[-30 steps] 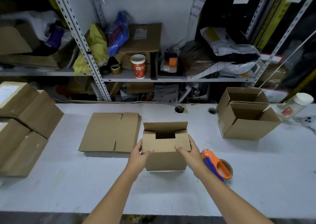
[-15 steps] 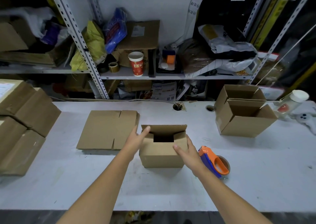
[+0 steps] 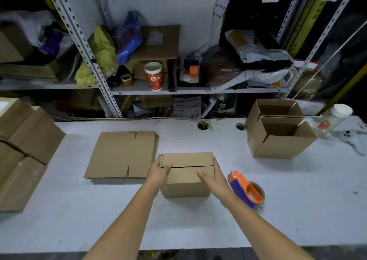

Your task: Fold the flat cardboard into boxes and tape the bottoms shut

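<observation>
Cardboard box (image 3: pixel 186 175), its flaps folded closed, sat mid-way along the table (image 3: pixel 297 204), where we gripped its sides with our left hand (image 3: pixel 160 172) and right hand (image 3: pixel 215 177), between the flat cardboard stack (image 3: pixel 119 156) and the tape dispenser (image 3: pixel 246 190), with open boxes (image 3: pixel 278 138) well apart at right.
</observation>
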